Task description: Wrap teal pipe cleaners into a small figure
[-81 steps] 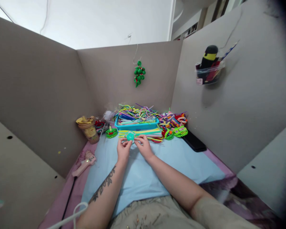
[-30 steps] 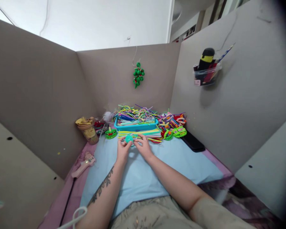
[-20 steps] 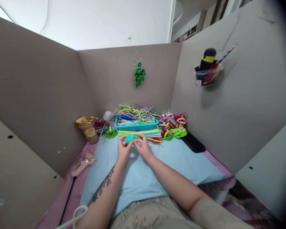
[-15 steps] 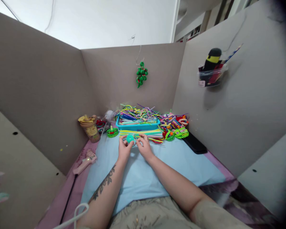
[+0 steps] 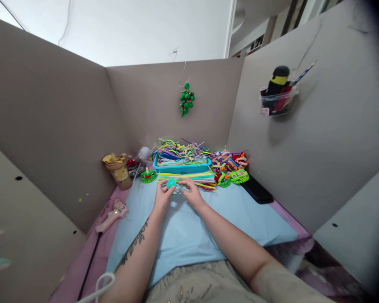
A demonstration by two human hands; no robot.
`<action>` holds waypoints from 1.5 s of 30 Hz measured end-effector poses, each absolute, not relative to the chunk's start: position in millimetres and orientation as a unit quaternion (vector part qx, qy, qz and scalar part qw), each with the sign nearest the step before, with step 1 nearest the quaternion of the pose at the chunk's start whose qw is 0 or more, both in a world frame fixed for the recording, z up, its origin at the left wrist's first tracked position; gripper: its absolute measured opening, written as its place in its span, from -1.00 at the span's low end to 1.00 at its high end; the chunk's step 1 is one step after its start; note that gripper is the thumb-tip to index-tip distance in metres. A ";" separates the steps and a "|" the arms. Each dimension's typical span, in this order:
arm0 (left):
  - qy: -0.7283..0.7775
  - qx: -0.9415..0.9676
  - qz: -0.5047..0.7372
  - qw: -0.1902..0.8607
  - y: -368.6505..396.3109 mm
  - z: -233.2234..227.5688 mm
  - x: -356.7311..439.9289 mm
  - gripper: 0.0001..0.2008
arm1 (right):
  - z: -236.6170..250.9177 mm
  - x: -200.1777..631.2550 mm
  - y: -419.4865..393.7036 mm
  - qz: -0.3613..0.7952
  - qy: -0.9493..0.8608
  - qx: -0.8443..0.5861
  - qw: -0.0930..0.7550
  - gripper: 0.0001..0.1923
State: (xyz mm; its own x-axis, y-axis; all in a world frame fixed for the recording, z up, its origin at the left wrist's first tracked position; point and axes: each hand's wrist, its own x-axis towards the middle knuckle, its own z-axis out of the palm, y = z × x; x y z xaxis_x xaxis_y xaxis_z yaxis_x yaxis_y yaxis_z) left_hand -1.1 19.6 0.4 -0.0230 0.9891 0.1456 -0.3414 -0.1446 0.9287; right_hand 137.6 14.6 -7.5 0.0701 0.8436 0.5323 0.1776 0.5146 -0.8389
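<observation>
Teal and fuzzy, the small round piece [image 5: 171,183] sits pinched in your left hand [image 5: 162,198], just above the blue cloth [image 5: 189,235] on the desk, while your right hand [image 5: 191,194] closes its fingertips on the piece's trailing strand (too small to see clearly). You look mid-winding; another turn needs steady tension. Against the earlier pictures, both grips have barely shifted.

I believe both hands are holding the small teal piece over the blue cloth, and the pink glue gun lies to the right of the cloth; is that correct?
Not quite. In the head view the left hand and right hand do hold the small teal piece over the blue cloth, but the pink glue gun lies to the left of the cloth.
</observation>
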 end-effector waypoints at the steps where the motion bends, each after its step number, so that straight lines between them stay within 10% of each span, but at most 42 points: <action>1: 0.362 0.445 0.611 0.545 18.7 0.6 -0.5 -0.45 | -5.5 136.8 12.4 0.260 -0.635 -0.409 0.602 -0.76; 45: 0.355 0.477 0.539 0.597 12.1 4.6 -1.1 -0.52 | -1.9 139.1 8.4 0.256 -0.609 -0.424 0.619 -0.80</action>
State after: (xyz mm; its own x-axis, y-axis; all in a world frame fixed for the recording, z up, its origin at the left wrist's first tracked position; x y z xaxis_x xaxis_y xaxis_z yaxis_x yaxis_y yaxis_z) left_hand -1.1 12.1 4.6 0.1665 0.9818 0.0910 -0.3060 -0.0363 0.9513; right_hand 139.1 8.4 -1.9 0.1262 0.8344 0.5365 0.2000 0.5083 -0.8376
